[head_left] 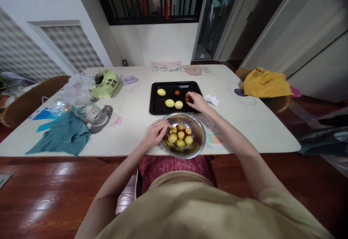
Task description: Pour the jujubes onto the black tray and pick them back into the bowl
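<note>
In the head view, a black tray (156, 105), a shallow, glossy rectangle with rounded corners, lies flat on a smooth, pale table (133, 108). On the tray, three oval yellow fruits (169, 103) with a waxy sheen sit apart from its edges, two side by side near the middle and one towards the far left corner. A rounder brown fruit (177, 92) rests just beyond that pair. At the tray's right side, the right hand (197, 102) has thumb and fingertips closed around a dark fruit (187, 99). On the near side of the tray stands a round, shiny metal bowl (200, 137), holding a cluster of fruit (181, 135), yellow to mottled brown, their skins smooth or blotched. The left hand (155, 132) lies at the bowl's left rim, its fingers bent and reaching over the edge near the fruit; I cannot tell whether they grip anything. Just right of the tray is a crumpled white tissue (212, 100); farther right, a gathered yellow cloth (266, 83) drapes over a chair. Well left of the tray are a folded green box (108, 85), filmy clear plastic (77, 88) and a rumpled teal cloth (61, 134).
</note>
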Tool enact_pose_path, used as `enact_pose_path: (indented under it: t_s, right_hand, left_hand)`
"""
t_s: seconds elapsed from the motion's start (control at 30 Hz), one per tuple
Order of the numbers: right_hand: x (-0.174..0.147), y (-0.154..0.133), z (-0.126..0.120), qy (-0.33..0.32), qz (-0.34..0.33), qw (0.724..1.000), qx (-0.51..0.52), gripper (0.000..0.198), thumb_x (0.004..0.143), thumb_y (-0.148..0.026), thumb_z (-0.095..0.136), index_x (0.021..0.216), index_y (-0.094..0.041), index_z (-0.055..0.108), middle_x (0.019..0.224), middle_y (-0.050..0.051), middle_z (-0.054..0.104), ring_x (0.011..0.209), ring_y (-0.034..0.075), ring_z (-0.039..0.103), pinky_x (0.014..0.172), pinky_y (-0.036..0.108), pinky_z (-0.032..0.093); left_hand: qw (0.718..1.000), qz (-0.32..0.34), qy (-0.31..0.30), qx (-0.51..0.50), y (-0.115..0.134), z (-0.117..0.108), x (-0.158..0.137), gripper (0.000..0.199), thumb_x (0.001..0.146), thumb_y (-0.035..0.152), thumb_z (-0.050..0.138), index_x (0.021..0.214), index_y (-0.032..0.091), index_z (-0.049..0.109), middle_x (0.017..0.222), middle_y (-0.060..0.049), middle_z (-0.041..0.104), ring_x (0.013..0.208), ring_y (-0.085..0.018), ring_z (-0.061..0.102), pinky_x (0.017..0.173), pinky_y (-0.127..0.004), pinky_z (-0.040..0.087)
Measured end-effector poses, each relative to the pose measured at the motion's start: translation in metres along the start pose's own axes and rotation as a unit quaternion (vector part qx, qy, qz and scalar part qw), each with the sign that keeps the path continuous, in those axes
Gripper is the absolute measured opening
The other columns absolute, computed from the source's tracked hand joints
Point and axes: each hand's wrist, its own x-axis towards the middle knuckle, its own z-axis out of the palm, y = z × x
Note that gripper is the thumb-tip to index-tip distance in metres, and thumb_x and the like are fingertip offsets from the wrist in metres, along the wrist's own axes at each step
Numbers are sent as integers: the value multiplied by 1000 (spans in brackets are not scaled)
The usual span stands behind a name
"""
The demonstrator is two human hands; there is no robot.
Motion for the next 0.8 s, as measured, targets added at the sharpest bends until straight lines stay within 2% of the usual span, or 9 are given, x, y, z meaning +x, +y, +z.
enact_pose_path:
  t_s: [0.07, 0.17, 0.27, 0.4, 0.53, 0.8]
  right_hand:
    - [-19, -13, -13, 39, -11, 998, 46, 25, 89, -19, 66, 114, -20, 65, 107, 10, 71, 92, 27, 66, 80, 37, 55]
    - [-54, -47, -31, 33, -52, 992, 108, 25, 96, -29, 68, 120, -21, 68, 112, 10, 73, 97, 27, 69, 83, 39, 58]
    - [-89, -87, -41, -32, -103, 983, 151, 26, 100, -33, 69, 124, -23, 70, 119, 10, 75, 109, 28, 70, 96, 43, 58]
    - [-118, -128, -34, -136, -146, 960, 194, 23, 102, -30, 69, 125, -26, 72, 121, 8, 76, 114, 26, 71, 103, 44, 58]
    - [-122, -144, -17, -184, -185, 946, 193, 21, 102, -23, 68, 123, -25, 73, 118, 7, 76, 111, 23, 71, 101, 41, 60]
    - [-108, -148, 2, -180, -236, 952, 69, 19, 97, -14, 71, 116, -18, 74, 112, 10, 75, 113, 27, 66, 103, 45, 58]
  left_hand:
    - [1000, -2, -1, -1, 0, 0, 0, 34, 113, 31, 43, 104, 19, 74, 102, -10, 80, 101, -25, 74, 98, -43, 54]
    - [1000, -5, -7, 0, 1, 0, 0, 36, 113, 32, 42, 104, 18, 73, 101, -11, 80, 100, -25, 74, 97, -43, 54]
    - [1000, -14, -11, 3, 2, -1, 1, 38, 114, 35, 40, 104, 18, 74, 99, -11, 79, 98, -25, 74, 97, -43, 54]
    - [1000, -26, -11, 3, 2, -1, 1, 42, 114, 39, 39, 102, 19, 74, 99, -11, 80, 100, -26, 74, 98, -44, 55]
    - [999, -37, -9, -6, 1, 0, 0, 43, 114, 42, 40, 102, 19, 74, 99, -12, 79, 99, -26, 73, 98, -45, 55]
    - [1000, -24, -6, -1, 1, -1, 0, 39, 114, 37, 41, 104, 18, 74, 100, -12, 79, 98, -25, 74, 97, -44, 54]
